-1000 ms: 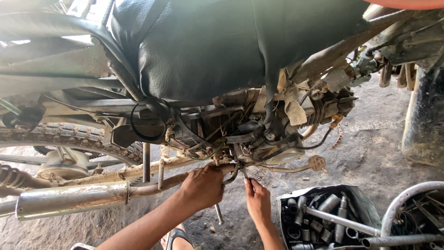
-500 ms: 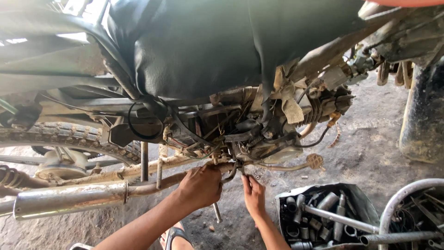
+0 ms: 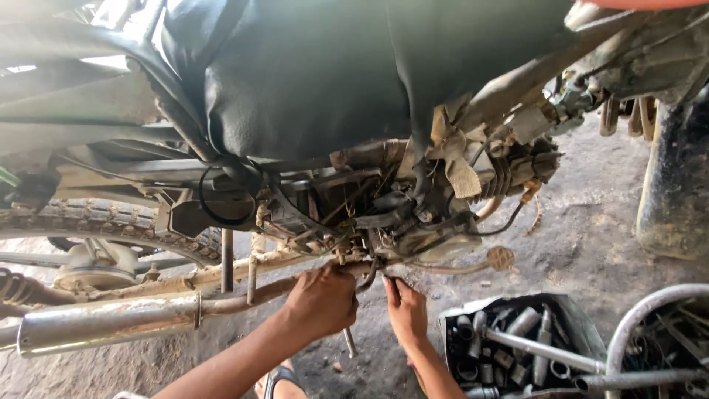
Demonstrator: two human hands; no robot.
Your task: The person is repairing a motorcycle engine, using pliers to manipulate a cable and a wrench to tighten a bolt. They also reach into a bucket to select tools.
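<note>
A motorcycle with a black seat [image 3: 317, 81] fills the view, its engine and wiring [image 3: 399, 214] exposed. My left hand [image 3: 321, 299] is closed around a thin metal tool [image 3: 349, 343], whose shaft sticks down below the fist. It is pressed up against the underside of the frame. My right hand [image 3: 406, 310] is just beside it, fingers stretched upward and touching a dark curved part [image 3: 369, 277] under the engine. What the fingertips do there is hidden.
A chrome exhaust pipe [image 3: 103, 325] runs along the lower left, below the rear tyre [image 3: 96, 218]. A box of sockets and metal tools [image 3: 517, 343] sits on the dirt ground at the lower right, next to a curved metal bar [image 3: 635, 318]. A footrest [image 3: 502, 258] juts out.
Both hands stay at the same spot under the engine. The view has shifted only slightly.
</note>
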